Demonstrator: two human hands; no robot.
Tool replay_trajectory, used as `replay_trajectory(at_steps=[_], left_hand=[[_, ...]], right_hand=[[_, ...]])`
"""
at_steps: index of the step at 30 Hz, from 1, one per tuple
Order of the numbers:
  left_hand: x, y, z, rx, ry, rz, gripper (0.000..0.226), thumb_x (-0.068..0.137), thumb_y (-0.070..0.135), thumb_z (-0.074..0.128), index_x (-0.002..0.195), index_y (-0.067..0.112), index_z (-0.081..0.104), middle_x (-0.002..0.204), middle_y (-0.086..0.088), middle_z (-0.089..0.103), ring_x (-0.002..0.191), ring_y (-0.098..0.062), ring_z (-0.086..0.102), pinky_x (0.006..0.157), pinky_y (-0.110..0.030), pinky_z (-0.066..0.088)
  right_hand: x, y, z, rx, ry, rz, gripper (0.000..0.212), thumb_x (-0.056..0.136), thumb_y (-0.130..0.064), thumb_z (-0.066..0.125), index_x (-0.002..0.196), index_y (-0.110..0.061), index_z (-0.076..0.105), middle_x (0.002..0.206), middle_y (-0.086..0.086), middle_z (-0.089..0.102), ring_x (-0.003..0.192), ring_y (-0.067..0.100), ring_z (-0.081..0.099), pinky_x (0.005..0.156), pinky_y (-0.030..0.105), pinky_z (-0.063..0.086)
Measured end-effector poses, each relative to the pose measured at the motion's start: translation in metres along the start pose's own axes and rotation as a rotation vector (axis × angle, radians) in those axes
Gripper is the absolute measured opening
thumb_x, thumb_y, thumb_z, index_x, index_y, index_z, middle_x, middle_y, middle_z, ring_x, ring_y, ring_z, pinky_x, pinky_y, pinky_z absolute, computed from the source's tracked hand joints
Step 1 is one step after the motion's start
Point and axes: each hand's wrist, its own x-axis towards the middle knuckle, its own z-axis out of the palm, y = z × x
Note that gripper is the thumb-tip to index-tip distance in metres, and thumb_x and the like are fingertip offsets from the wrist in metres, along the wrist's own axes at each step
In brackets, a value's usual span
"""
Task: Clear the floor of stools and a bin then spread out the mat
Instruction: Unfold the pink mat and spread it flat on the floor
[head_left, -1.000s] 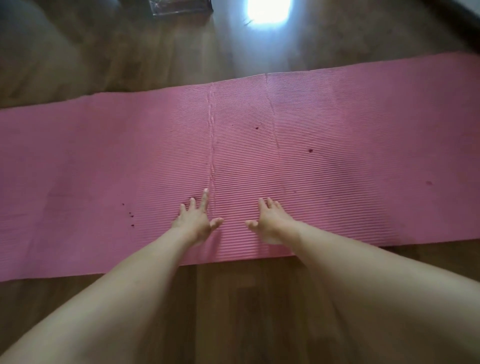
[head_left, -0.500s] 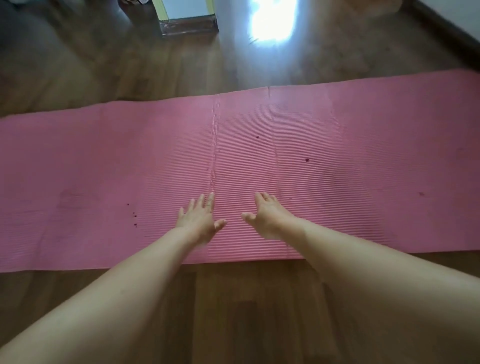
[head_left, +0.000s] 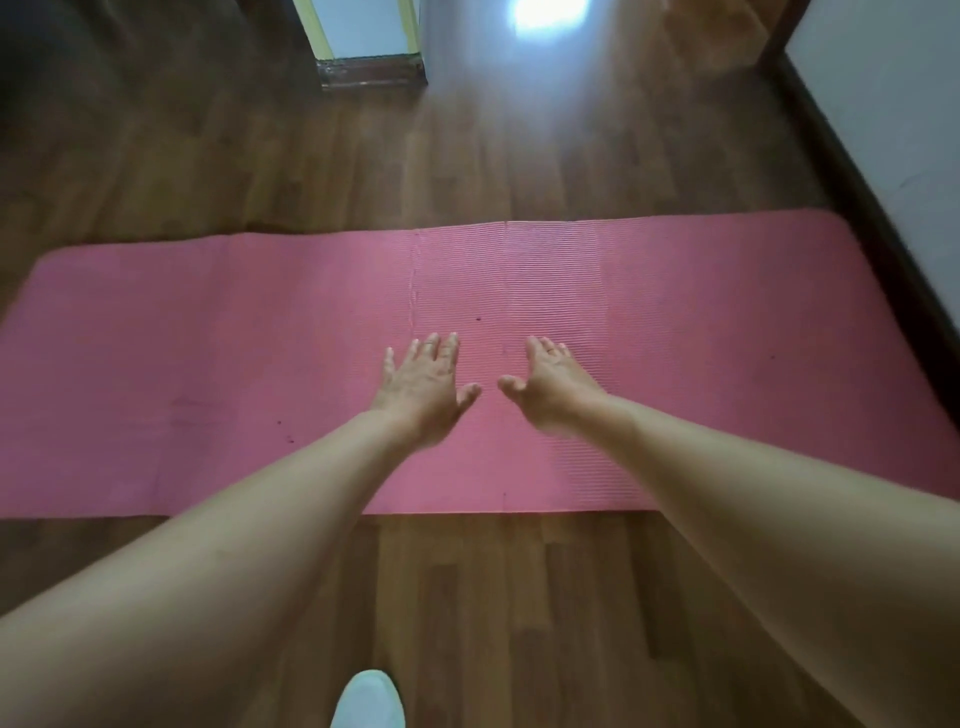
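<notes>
A pink ribbed mat (head_left: 208, 374) lies unrolled flat across the wooden floor, running left to right, with faint crease lines near its middle. My left hand (head_left: 423, 387) is held over the mat's centre with fingers straight and spread, palm down. My right hand (head_left: 550, 387) is beside it, fingers straight, thumb out. Neither hand holds anything. Whether the palms touch the mat I cannot tell. No stools or bin are in view.
A white wall with dark skirting (head_left: 857, 208) runs along the right, close to the mat's right end. A door frame foot (head_left: 371, 73) stands at the back. A white shoe tip (head_left: 369, 701) shows at the bottom edge. Bright glare (head_left: 550, 15) marks the far floor.
The view has pulled back and up, so the whole right end of the mat and the wall now show. Both hands have moved further over the mat's middle, away from its near edge.
</notes>
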Motion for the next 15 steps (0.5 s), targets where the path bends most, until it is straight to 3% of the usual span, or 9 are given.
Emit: replay_trajectory(at_steps=[7,15], left_hand=[[-0.077,0.018,-0.115,-0.058,-0.044,-0.015,0.07,0.096,0.049,0.03,0.149,0.017,-0.002,0.159,-0.005,0.001,0.146,-0.023,0.001,0.116,-0.045,-0.004],[-0.188,-0.014,-0.286,-0.101,-0.022,0.013,0.069,0.096,0.05,0.027,0.149,0.018,-0.004,0.159,-0.005,-0.002,0.146,-0.022,-0.002,0.116,-0.044,-0.005]], right_hand=[[-0.1,-0.044,-0.103,-0.043,-0.028,-0.006,0.069,0.098,-0.041,0.037,0.151,-0.012,0.002,0.159,0.004,0.0,0.146,0.021,-0.003,0.119,0.038,0.006],[-0.232,-0.159,-0.216,-0.055,0.011,-0.068,0.066,0.099,-0.04,0.034,0.151,-0.011,0.005,0.159,0.004,0.001,0.146,0.02,-0.003,0.119,0.039,0.005]])
